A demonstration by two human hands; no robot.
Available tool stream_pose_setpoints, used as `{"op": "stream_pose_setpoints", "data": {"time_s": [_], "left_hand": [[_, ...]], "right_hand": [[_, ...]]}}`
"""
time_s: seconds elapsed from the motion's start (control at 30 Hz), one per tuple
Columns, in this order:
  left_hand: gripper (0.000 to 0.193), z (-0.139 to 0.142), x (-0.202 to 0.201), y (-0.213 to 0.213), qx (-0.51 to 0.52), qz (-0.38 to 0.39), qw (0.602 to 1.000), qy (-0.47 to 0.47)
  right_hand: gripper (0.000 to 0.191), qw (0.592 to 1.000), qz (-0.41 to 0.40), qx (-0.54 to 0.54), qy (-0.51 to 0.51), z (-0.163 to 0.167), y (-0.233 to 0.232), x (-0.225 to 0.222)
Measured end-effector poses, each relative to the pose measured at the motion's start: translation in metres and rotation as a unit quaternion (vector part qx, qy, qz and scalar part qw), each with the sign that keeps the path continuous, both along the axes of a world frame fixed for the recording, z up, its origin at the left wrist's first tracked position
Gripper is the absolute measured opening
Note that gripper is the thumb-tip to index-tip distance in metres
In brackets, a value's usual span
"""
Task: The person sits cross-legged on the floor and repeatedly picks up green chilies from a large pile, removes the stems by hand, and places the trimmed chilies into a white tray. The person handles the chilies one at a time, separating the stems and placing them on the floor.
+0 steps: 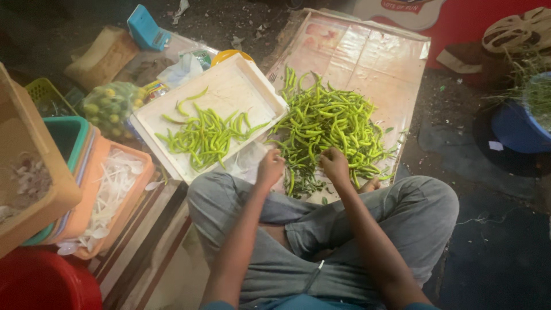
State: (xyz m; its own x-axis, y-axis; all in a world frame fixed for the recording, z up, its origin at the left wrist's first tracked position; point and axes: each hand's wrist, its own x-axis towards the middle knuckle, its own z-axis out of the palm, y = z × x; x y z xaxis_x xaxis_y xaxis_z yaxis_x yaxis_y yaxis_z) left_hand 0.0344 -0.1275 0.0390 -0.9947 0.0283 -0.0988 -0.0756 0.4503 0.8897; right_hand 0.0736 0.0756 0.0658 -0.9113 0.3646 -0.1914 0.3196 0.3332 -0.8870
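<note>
A flattened brown cardboard sheet (367, 57) lies on the floor, a red sign (419, 8) at its far end. At far left sits a small blue box (146, 28). On the sheet is a pile of long green chillies (327, 123); more chillies (206, 136) lie in a white tray (229, 86) beside it. Both arms reach forward over crossed legs. The left hand (270, 167) and right hand (334, 165) touch the pile's near edge, fingers curled; what each grip holds, I cannot tell.
</note>
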Motion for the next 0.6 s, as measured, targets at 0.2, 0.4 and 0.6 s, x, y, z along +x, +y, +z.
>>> {"op": "stream_pose_setpoints", "data": {"time_s": [0.2,0.4,0.6], "left_hand": [[0.035,-0.006,-0.015,0.039,-0.027,0.042,0.984,0.171],[0.035,-0.019,0.002,0.065,-0.019,0.030,0.988,0.151],[0.034,-0.003,-0.008,0.050,0.148,-0.021,0.988,0.026]], "right_hand": [[0.041,0.971,0.120,0.190,0.084,-0.010,-0.011,0.011],[0.063,0.928,0.226,0.283,0.086,-0.010,-0.016,-0.002],[0.031,0.984,0.172,0.031,0.022,-0.010,-0.005,-0.011]]}}
